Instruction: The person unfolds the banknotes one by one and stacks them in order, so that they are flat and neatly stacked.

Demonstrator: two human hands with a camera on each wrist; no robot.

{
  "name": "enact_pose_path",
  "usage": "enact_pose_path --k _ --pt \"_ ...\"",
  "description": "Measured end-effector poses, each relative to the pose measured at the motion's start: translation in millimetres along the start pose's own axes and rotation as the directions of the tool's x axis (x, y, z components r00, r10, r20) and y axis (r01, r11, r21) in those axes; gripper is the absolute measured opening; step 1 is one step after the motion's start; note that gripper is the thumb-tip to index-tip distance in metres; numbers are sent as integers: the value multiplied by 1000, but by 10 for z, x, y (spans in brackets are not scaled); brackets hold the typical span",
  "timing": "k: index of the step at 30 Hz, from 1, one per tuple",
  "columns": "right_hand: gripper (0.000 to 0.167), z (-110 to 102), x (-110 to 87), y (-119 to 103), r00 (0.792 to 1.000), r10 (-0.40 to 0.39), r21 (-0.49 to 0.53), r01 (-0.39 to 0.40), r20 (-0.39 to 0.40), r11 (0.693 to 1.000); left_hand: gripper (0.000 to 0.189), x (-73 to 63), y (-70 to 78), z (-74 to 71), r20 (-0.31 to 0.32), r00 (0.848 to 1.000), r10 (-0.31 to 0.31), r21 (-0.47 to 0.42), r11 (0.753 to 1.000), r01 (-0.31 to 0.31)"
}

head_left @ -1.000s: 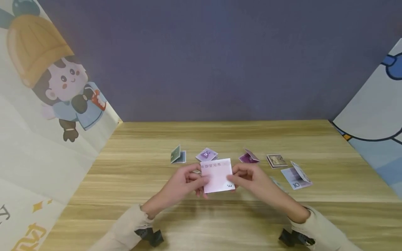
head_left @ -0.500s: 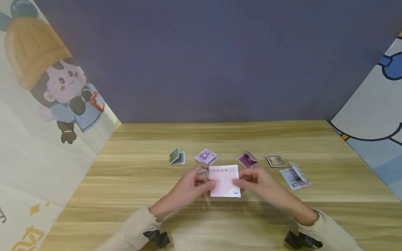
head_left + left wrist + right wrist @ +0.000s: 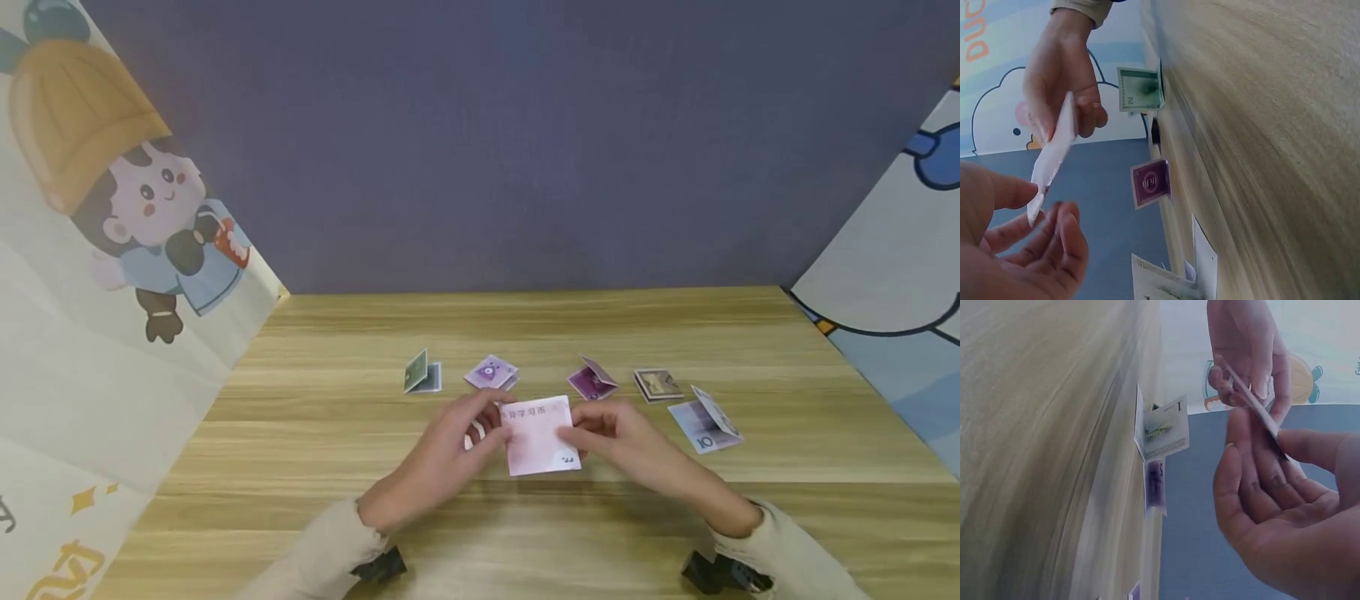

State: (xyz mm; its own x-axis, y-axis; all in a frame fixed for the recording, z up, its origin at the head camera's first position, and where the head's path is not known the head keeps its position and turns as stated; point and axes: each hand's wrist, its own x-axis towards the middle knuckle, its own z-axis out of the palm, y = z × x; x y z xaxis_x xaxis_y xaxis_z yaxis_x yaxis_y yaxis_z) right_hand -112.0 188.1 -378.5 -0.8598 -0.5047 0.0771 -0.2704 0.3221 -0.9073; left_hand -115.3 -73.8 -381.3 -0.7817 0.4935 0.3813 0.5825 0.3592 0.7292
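Note:
A pink paper play banknote point(image 3: 538, 437), printed with Chinese characters and folded to a near square, is held above the table between both hands. My left hand point(image 3: 442, 454) pinches its left edge between thumb and fingers. At its right edge, my right hand point(image 3: 630, 446) pinches it, thumb on the near face. The left wrist view catches the pink banknote point(image 3: 1054, 156) almost edge-on, slanting between the hands. From the right wrist, the right thumb point(image 3: 1310, 449) lies on one face of it, with the fingers behind.
Folded notes stand or lie along the wooden table point(image 3: 337, 467): green point(image 3: 424, 372), violet point(image 3: 491, 372), magenta point(image 3: 593, 379), brown point(image 3: 659, 384) and a bluish ten point(image 3: 707, 421). Wrist views add a green two point(image 3: 1140, 90) and a one-yuan note point(image 3: 1165, 428). A dark panel point(image 3: 480, 150) stands behind.
Both hands carry the pink banknote a little right and toward the body, then it tilts slightly. The left hand now covers a small note that showed beside its fingers. The table notes stay put.

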Motion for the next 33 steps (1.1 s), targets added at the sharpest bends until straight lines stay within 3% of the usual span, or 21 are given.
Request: enact_pose_path --k 5,17,21,24,27,30,33 --pt "11 25 15 40 1000 -24 29 24 14 999 26 -12 -9 21 17 1000 -12 -77 997 13" --pt "19 33 6 36 997 28 136 -18 -72 991 28 -13 15 -12 -32 999 29 -28 999 -30" --pt "20 20 3 40 996 19 177 -4 -84 984 17 -11 8 -36 -6 1000 19 -99 995 -20" --pt "18 12 -5 44 997 -12 210 28 -75 977 12 -11 -13 -80 61 998 -29 -230 972 42" --pt "15 3 -12 54 998 -32 260 47 -60 964 12 -4 -36 -127 132 989 -71 -361 925 115" --pt "17 -13 -18 56 999 -5 334 17 -38 942 13 8 -54 -155 174 982 -72 -424 895 141" --pt "19 -33 -28 38 998 42 360 -23 -45 933 12 18 -68 -168 192 980 -59 -442 886 140"
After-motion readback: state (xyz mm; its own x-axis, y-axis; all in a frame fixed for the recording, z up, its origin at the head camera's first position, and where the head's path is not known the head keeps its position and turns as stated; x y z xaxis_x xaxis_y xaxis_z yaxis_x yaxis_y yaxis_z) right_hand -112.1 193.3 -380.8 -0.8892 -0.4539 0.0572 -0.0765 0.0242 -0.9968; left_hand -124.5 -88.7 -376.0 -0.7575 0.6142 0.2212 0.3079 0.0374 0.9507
